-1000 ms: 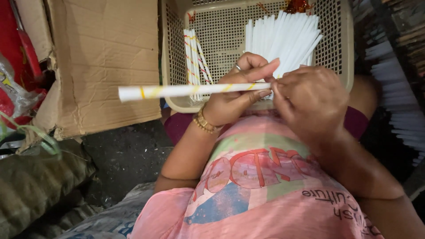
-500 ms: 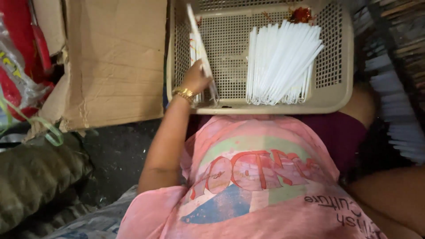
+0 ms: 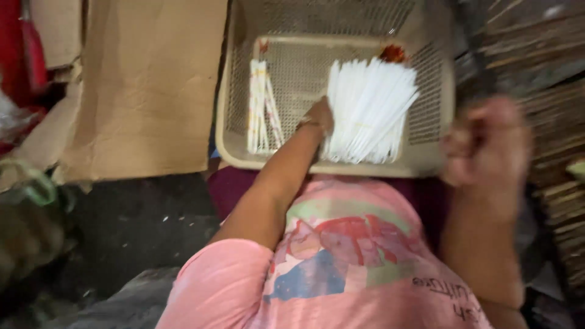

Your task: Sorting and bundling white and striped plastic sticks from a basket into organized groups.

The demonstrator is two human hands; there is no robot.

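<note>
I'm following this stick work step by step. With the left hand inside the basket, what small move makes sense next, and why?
Probably close the left hand on one plain white stick from the fanned bundle in the beige plastic mesh basket: it rests at the bundle's edge, and the blurred right hand looks raised, seemingly empty.

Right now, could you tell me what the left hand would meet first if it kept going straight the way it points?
Most likely the bundle of plain white sticks: the left hand sits inside the beige mesh basket, right at the bundle's edge, though depth is unclear.
</note>
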